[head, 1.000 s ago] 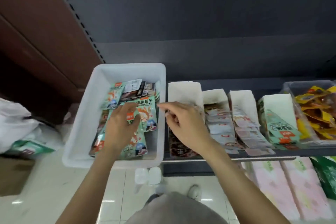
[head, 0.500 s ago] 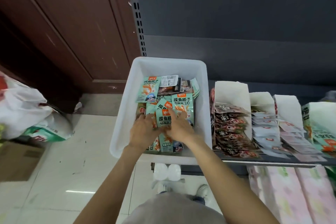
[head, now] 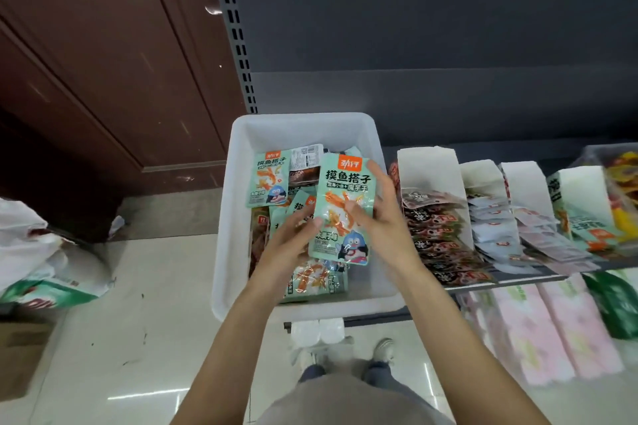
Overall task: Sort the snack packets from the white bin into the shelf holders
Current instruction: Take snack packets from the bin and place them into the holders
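Note:
The white bin (head: 230,217) stands at the left end of the shelf with several green and dark snack packets (head: 269,178) inside. A green snack packet (head: 345,183) is lifted upright above the pile. My right hand (head: 385,221) pinches its right side, thumb on the front. My left hand (head: 290,238) pinches its lower left edge. To the right of the bin stand white shelf holders: the first (head: 428,166) has dark packets, two more (head: 483,176) have pale packets, and a further one (head: 583,190) has green ones.
A brown wooden door (head: 103,62) and the slotted shelf upright (head: 234,28) lie behind and to the left. White plastic bags (head: 34,252) and a cardboard box (head: 20,348) sit on the floor at left. Pink packs (head: 552,321) fill the lower shelf.
My right hand came from the first holder into the bin. Both hands then lifted one green packet off the pile. The view has swung left.

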`<action>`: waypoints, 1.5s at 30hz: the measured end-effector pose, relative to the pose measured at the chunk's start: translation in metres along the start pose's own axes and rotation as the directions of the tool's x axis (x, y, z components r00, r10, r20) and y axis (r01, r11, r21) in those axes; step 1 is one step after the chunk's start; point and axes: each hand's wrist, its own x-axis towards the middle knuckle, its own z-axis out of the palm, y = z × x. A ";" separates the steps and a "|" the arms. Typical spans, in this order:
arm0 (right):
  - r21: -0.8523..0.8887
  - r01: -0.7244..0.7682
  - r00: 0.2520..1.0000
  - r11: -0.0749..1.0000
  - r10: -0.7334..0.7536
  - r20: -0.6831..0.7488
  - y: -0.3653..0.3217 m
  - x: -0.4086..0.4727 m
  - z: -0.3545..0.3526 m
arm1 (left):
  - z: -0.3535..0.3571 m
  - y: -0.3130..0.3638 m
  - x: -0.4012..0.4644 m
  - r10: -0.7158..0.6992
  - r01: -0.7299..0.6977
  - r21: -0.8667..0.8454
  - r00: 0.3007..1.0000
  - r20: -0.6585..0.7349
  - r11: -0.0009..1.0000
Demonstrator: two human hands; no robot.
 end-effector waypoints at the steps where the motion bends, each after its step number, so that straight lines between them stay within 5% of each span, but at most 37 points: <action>1: 0.075 -0.014 1.000 0.997 0.013 0.013 -0.007 -0.006 -0.004 | 0.005 0.000 -0.001 -0.007 0.009 -0.041 0.999 0.041 0.999; 6: 0.170 0.017 0.988 0.985 0.010 -0.156 -0.026 -0.022 -0.042 | 0.038 0.009 0.001 0.174 -0.180 0.106 0.983 0.063 0.978; 9: 0.066 0.050 0.966 0.997 -0.031 -0.255 -0.042 -0.027 -0.084 | 0.056 0.017 0.004 0.248 -0.278 0.220 0.956 0.155 0.935; 12: -0.116 0.044 0.983 0.992 -0.064 -0.172 -0.054 -0.035 -0.135 | 0.088 0.029 0.003 0.289 -0.386 0.314 0.905 0.313 0.867; 19: -0.128 0.120 0.969 0.985 -0.144 -0.202 -0.078 -0.069 -0.275 | 0.226 0.037 0.017 0.361 -0.673 0.535 0.733 0.577 0.511; 27: -0.508 0.273 0.735 0.817 -0.518 -0.438 -0.068 -0.065 -0.428 | 0.391 -0.019 0.082 0.585 -0.640 0.708 0.710 0.393 0.301; 32: -0.776 0.254 0.679 0.577 -0.677 -0.282 -0.045 -0.042 -0.466 | 0.409 -0.056 0.114 0.505 -0.438 0.885 0.806 0.308 0.160; 37: -0.901 0.241 0.706 0.361 -0.702 -0.093 -0.027 -0.010 -0.458 | 0.405 -0.070 0.124 0.334 -0.288 0.958 0.902 0.272 -0.002; 42: -0.948 0.318 0.779 0.011 -0.573 0.255 -0.015 0.015 -0.455 | 0.408 -0.071 0.126 0.294 -0.233 0.967 0.922 0.252 -0.098; 45: -0.906 0.416 0.794 -0.074 -0.456 0.402 -0.008 0.017 -0.460 | 0.406 -0.070 0.130 0.272 -0.248 0.963 0.924 0.268 -0.107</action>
